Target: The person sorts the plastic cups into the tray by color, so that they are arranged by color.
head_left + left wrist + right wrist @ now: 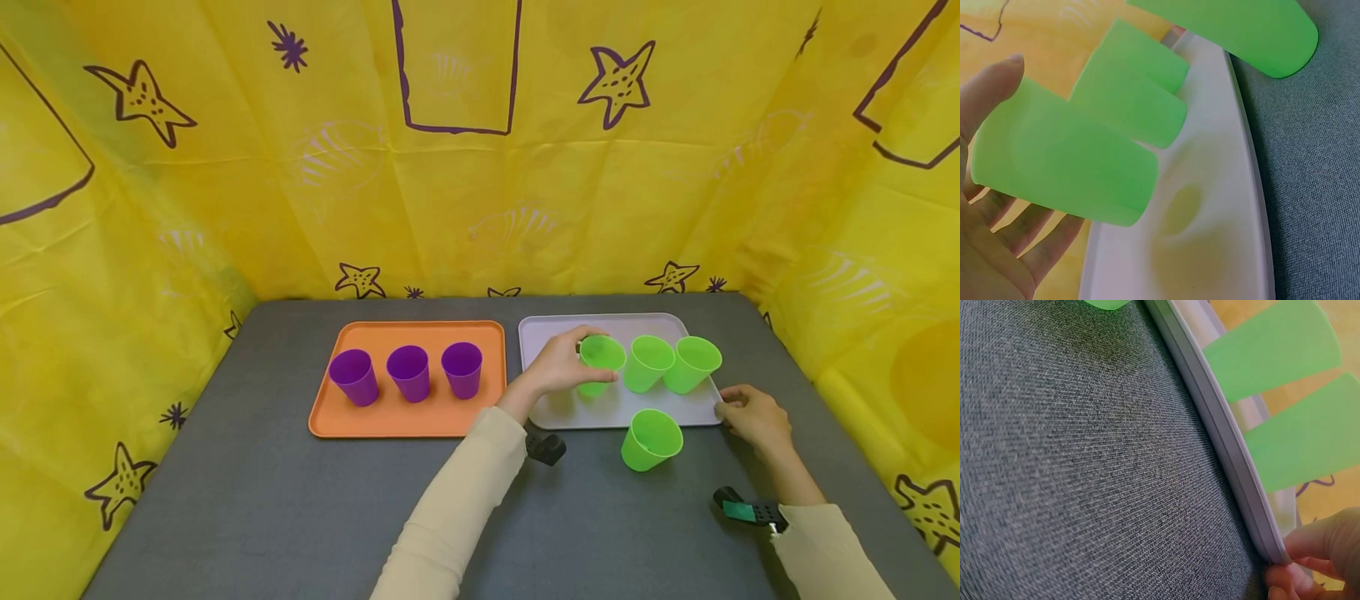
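My left hand [561, 363] grips a green cup [1066, 156] by its upper part, thumb on one side and fingers on the other. That cup is over the left part of the pale lilac tray [555, 410]; whether its base touches the tray I cannot tell. Two more green cups, a middle one [649, 365] and a right one [693, 365], stand side by side on the tray. With thumb and fingers my right hand [756, 417] pinches the tray's near right corner. Another green cup [651, 440] stands on the table just in front of the tray.
An orange tray [420, 421] lies to the left with three purple cups, a left one [356, 379], a middle one [409, 375] and a right one [462, 371]. Yellow patterned cloth [450, 208] encloses the grey table [300, 517] at the back and sides.
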Motion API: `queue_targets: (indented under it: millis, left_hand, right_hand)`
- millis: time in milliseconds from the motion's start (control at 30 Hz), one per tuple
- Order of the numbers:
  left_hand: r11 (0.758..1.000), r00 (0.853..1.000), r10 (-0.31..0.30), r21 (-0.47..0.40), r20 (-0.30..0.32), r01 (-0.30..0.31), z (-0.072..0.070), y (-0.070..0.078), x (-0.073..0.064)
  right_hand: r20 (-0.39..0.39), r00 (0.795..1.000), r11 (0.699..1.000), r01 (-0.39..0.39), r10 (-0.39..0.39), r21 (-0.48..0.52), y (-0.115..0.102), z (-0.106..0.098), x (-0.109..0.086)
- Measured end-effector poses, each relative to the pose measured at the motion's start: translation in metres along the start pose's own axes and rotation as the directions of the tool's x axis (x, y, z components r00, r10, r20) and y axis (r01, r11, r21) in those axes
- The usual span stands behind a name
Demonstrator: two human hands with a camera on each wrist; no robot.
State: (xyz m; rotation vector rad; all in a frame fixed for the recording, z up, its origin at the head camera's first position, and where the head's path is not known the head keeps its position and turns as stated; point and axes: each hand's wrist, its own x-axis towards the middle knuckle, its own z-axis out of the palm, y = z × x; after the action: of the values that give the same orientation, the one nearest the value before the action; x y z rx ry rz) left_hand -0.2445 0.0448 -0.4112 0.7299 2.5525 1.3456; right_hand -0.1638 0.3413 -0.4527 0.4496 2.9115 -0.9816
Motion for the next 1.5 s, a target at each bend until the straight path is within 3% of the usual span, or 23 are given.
queue_targets:
  millis: [433,900,1167,1500]
  left_hand:
    - [0.997,0.997,-0.056,-0.050,-0.048,0.054,0.017,-0.006,0.012]
    - [0.992,0.993,-0.091,-0.093,-0.075,0.084,0.026,-0.009,0.019]
    - [0.987,0.990,-0.124,-0.107,-0.069,0.116,0.029,-0.014,0.020]
    - [0.990,0.992,-0.115,-0.091,-0.049,0.110,0.029,-0.016,0.020]
  right_hand:
    - [-0.001,1.000,1.000,0.001,-0.001,-0.001,0.000,0.001,-0.001]
    - [-0.003,1.000,1.000,0.001,-0.001,0.016,0.001,0.001,0.001]
    - [-0.010,1.000,1.000,0.001,-0.001,0.006,0.001,0.001,0.001]
    - [-0.007,1.000,1.000,0.013,-0.013,0.011,0.000,-0.001,0.001]
